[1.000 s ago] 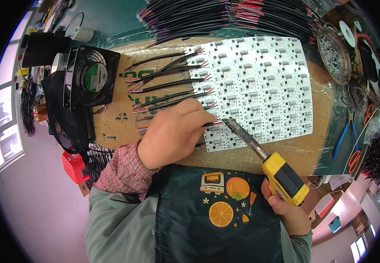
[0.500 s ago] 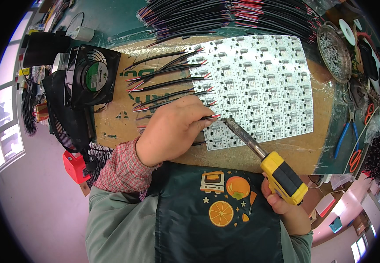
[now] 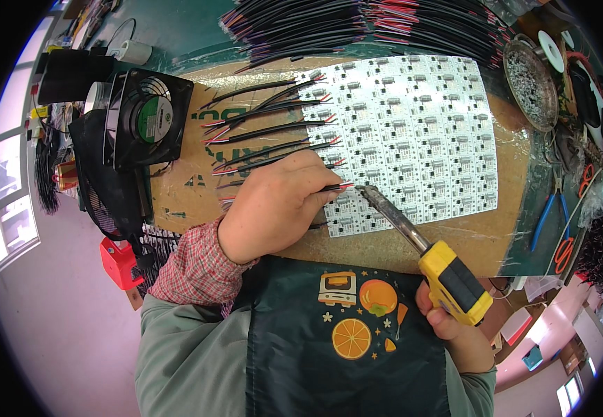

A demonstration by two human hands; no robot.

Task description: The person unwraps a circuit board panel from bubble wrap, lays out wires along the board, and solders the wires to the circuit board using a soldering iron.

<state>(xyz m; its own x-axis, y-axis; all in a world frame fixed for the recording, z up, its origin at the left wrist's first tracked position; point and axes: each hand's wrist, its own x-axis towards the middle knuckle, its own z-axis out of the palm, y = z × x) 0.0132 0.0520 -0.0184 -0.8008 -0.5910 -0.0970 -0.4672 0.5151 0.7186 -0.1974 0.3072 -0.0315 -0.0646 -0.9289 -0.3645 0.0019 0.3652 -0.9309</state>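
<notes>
Between thumb and fingers, my left hand (image 3: 274,201) pinches a black cable (image 3: 331,187) whose stripped red and white wire ends lie over the left edge of a white circuit board panel (image 3: 413,139). My right hand (image 3: 440,316) is closed round the yellow and black handle of a soldering iron (image 3: 454,281). Its tip rests on or just above the panel, a little right of the wire ends; I cannot tell if it touches. Above my left hand, several more black cables (image 3: 267,130) lie with their ends on the panel's left column.
A black fan (image 3: 150,119) stands at the left of the cardboard (image 3: 465,251). Bundles of black cables (image 3: 301,28) lie along the back. At the right are a round dish of whitish bits (image 3: 531,85), blue-handled pliers (image 3: 543,221) and orange-handled scissors (image 3: 564,254).
The soldering iron, with my right hand, has shifted slightly right, its tip moving away from the wire ends. My left hand has moved barely to the right, still pinching the cable.
</notes>
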